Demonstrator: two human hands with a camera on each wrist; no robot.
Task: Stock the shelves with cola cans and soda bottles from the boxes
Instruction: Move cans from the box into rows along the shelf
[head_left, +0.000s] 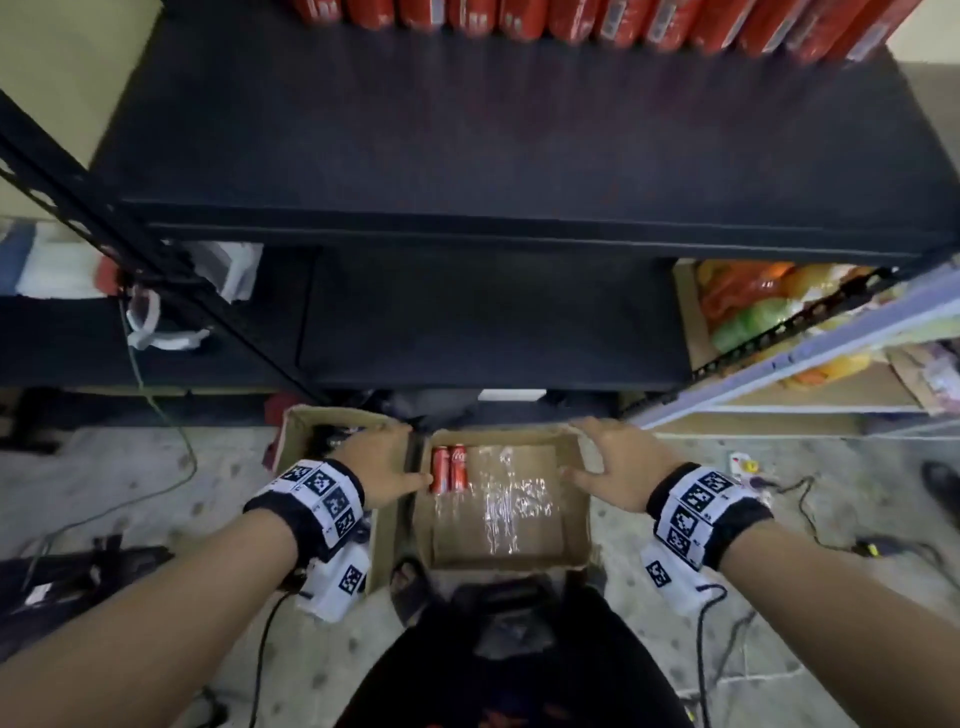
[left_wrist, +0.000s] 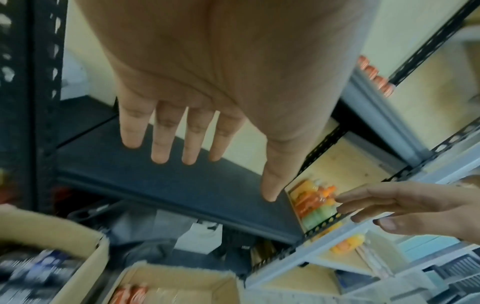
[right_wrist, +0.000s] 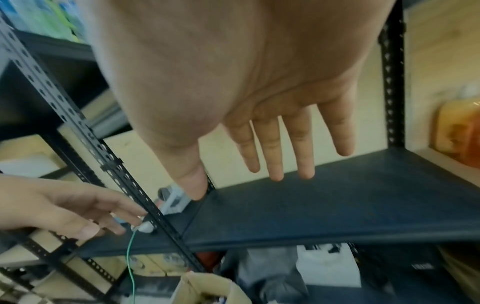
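Observation:
Two red cola cans lie side by side in the far left corner of an open cardboard box on the floor; crumpled clear plastic wrap covers the box bottom. My left hand hovers over the box's left wall with straight fingers, empty. My right hand hovers over the right wall, fingers spread, empty. In the left wrist view the left hand shows an open palm, the cans below it. The right wrist view shows the right hand open too. A row of red cans stands on the black top shelf.
A second cardboard box with dark items stands left of the first. The lower black shelf is bare. Orange and green bottles sit on the grey rack at right. Cables trail over the floor on both sides.

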